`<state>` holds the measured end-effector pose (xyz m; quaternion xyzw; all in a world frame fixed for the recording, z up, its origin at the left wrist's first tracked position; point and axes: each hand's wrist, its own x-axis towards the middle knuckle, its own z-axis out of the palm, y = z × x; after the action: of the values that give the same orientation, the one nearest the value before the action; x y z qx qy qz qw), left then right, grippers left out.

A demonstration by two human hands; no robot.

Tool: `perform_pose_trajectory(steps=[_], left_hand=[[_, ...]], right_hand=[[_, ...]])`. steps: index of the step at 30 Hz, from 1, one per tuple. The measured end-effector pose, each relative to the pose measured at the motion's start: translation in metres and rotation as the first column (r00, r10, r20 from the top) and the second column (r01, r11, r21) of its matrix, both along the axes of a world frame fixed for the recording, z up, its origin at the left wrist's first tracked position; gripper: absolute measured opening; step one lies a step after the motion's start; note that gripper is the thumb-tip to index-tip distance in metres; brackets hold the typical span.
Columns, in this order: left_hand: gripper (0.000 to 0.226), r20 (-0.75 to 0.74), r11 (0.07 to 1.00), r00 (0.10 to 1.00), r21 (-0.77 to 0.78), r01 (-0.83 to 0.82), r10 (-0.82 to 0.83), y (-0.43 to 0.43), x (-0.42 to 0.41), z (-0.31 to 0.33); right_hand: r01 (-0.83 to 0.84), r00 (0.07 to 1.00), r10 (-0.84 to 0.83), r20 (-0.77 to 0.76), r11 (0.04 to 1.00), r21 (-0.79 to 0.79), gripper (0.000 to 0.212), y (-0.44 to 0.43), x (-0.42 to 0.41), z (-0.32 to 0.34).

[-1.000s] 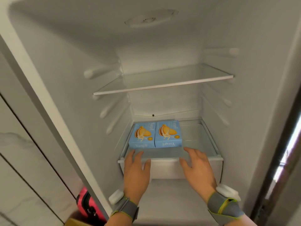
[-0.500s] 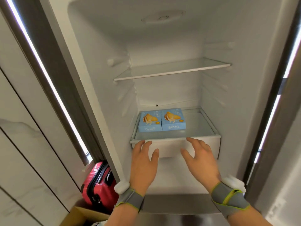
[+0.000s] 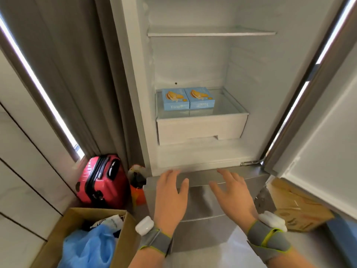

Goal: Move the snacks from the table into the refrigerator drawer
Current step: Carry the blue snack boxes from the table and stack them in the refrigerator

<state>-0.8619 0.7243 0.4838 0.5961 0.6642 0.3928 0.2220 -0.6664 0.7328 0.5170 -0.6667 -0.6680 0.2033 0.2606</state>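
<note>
Blue cardboard snack boxes [image 3: 175,99]: touching, back-left corner of white plastic refrigerator drawer [image 3: 201,130] | left hand [image 3: 170,198], right hand [image 3: 231,196]: spread, empty

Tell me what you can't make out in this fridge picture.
All head view.
Inside of the white plastic refrigerator drawer: hidden by its opaque front wall.
Small print on the two blue cardboard snack boxes: blurred, too small.
Contents of the brown cardboard box: covered by a blue plastic bag.
The table: outside the frame.
</note>
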Motion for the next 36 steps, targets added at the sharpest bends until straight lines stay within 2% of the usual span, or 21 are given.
perform_pose_trajectory(steps=[11, 20, 23, 28, 36], left_hand=[[0.038, 0.097, 0.971, 0.967, 0.023, 0.236, -0.237, -0.026, 0.072, -0.005], [0.038, 0.064, 0.848, 0.846, 0.022, 0.529, -0.529, -0.096, 0.187, -0.003], [0.045, 0.046, 0.768, 0.767, 0.037, 0.639, -0.640, -0.152, 0.235, 0.005], [0.040, 0.004, 0.668, 0.668, 0.044, 0.743, -0.744, -0.232, 0.286, 0.012], [0.039, -0.116, 0.405, 0.405, 0.032, 0.914, -0.907, -0.402, 0.371, 0.009]], right_hand=[[0.255, 0.967, -0.255, 0.032, 0.967, -0.015, 0.053, -0.079, 0.057, 0.006], [0.524, 0.850, -0.523, 0.061, 0.852, -0.004, 0.054, -0.203, 0.151, 0.009], [0.625, 0.779, -0.626, 0.045, 0.780, 0.023, 0.055, -0.275, 0.188, 0.009], [0.732, 0.682, -0.731, -0.025, 0.681, 0.030, 0.055, -0.379, 0.220, 0.004], [0.913, 0.406, -0.910, -0.089, 0.407, -0.003, 0.053, -0.579, 0.259, -0.010]])
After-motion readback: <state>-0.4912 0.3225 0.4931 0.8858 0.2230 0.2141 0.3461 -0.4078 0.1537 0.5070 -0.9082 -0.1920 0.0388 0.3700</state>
